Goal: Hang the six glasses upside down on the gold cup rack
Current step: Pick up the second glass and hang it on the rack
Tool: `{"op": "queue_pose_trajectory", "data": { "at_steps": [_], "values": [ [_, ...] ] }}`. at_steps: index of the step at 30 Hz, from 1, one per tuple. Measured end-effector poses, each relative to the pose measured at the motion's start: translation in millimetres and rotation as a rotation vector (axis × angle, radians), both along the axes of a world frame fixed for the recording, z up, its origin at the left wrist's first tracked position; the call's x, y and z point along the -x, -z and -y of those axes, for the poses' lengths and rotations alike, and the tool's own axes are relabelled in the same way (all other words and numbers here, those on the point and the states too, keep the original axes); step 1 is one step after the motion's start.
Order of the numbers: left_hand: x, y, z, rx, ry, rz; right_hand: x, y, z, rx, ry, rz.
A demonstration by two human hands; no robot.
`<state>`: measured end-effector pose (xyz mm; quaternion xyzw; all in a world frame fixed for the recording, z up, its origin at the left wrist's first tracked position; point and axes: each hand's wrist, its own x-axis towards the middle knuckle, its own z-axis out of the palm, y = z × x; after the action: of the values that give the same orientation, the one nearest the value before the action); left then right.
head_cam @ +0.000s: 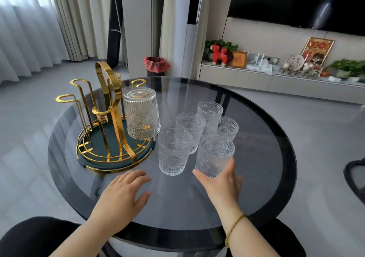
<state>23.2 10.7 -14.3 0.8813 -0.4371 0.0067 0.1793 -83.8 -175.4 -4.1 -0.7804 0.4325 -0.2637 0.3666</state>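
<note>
The gold cup rack stands on a dark green round tray at the table's left. One embossed glass hangs upside down on its right peg. Several clear embossed glasses stand upright to the right of the rack, the nearest two being one at the front left and one at the front right. My right hand cups the base of the front right glass, thumb on its left, fingers around its right side. My left hand hovers flat and empty over the table near the tray.
The round smoked-glass table has a black rim. Beyond it are a red-lined bin on the floor, a low white TV console with ornaments and plants, and curtains at the left. A dark chair edge shows at right.
</note>
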Motion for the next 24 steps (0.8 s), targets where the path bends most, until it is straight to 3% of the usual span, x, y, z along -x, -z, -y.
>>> {"op": "queue_pose_trajectory", "data": {
  "at_steps": [13,18,24],
  "values": [
    [1,-1,-1,0.045,-0.014,-0.042,-2,2,0,-0.01,0.057,0.048],
    [7,-16,-11,0.139,-0.043,-0.055,11,-4,0,-0.138,-0.046,0.269],
    [5,-64,-22,0.442,0.021,0.26,22,-38,14,-0.102,-0.27,0.346]
  ]
}}
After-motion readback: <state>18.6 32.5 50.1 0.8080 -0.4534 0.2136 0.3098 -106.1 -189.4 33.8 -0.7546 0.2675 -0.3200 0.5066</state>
